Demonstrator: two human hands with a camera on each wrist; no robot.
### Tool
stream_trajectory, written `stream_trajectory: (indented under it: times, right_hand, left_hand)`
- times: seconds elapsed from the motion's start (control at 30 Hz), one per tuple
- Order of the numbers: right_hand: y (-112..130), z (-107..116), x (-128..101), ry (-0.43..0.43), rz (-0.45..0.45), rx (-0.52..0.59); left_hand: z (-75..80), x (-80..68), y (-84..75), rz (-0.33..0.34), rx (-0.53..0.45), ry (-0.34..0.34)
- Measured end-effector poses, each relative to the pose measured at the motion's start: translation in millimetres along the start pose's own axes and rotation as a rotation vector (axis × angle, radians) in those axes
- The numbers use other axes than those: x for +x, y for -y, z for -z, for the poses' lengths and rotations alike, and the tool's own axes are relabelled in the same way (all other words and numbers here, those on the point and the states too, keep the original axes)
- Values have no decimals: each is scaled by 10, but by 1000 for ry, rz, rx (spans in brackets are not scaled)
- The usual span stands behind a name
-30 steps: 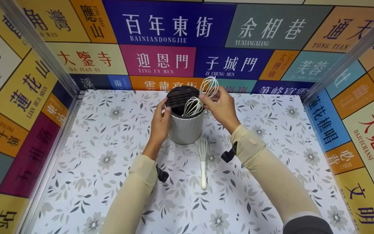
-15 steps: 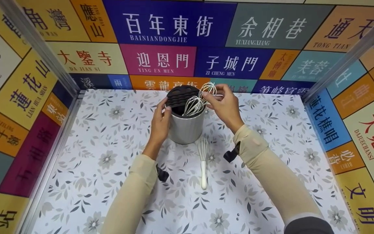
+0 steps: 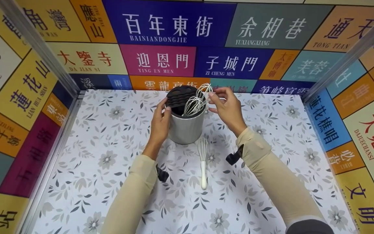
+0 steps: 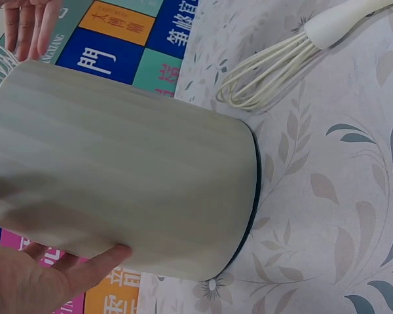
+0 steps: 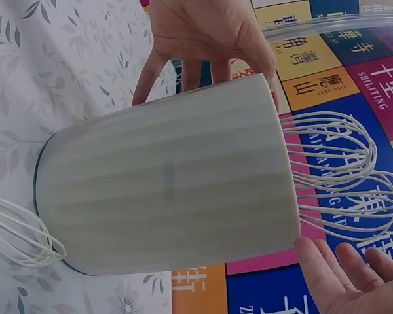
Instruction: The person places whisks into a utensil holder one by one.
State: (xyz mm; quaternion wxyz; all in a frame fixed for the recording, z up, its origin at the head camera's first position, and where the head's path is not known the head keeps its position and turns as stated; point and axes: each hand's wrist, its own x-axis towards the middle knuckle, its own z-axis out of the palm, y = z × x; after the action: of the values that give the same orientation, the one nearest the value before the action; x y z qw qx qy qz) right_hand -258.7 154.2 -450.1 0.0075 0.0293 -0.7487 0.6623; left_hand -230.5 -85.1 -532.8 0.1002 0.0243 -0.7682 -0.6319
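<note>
A light grey utensil holder [image 3: 186, 131] with a black slotted insert [image 3: 182, 96] stands upright on the table. My left hand [image 3: 161, 122] grips its left side, the thumb on the near wall and the fingers further round, as the right wrist view shows. Two white wire whisks [image 5: 334, 150] stand in the holder, wire heads up, leaning over the right rim; their handles are hidden. Beside the rim my right hand [image 3: 228, 109] is spread, its fingers near the rear whisk and nothing visibly held. A third whisk [image 3: 203, 172] lies in front of the holder, its white handle towards me.
The table [image 3: 109, 191] has a white cover printed with grey flowers and leaves. Colourful sign-patterned panels [image 3: 170, 24] enclose it at the back and both sides, with clear strips [image 3: 49, 143] along the corners.
The rear whisk has come down and tilted left towards the other one in the holder. My right hand has let go of it and shifted slightly right. My left hand has stayed put.
</note>
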Motion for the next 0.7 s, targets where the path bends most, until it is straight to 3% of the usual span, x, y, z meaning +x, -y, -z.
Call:
stream_trajectory:
  times: [0.33, 0.7]
  right_hand:
    - [-140, 145, -102, -17, -36, -4]
    - [-372, 237, -312, 39, -129, -52]
  left_hand:
    - [4, -10, -14, 8, 7, -3]
    - [3, -16, -8, -5, 13, -7]
